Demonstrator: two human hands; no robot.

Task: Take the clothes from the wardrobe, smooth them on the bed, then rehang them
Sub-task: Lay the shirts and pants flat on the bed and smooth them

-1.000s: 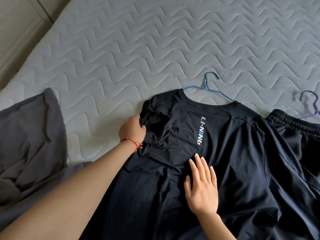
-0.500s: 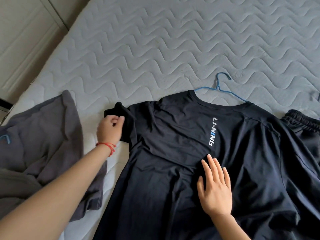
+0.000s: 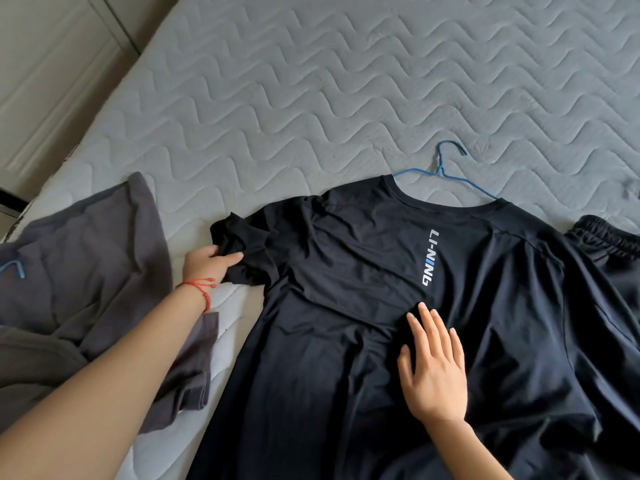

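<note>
Three garments lie on the bed (image 3: 311,98): one grey garment (image 3: 90,271) at left, one black T-shirt (image 3: 346,323) in the middle, one pair of black trousers (image 3: 609,240) at right. Two hands: the left hand (image 3: 207,265) pinches the T-shirt's crumpled sleeve; the right hand (image 3: 433,368) lies flat, fingers straight, on its back. The T-shirt, lettered LI-NING, runs lengthwise away from the person, collar far, one blue hanger (image 3: 446,171) at the neck.
</note>
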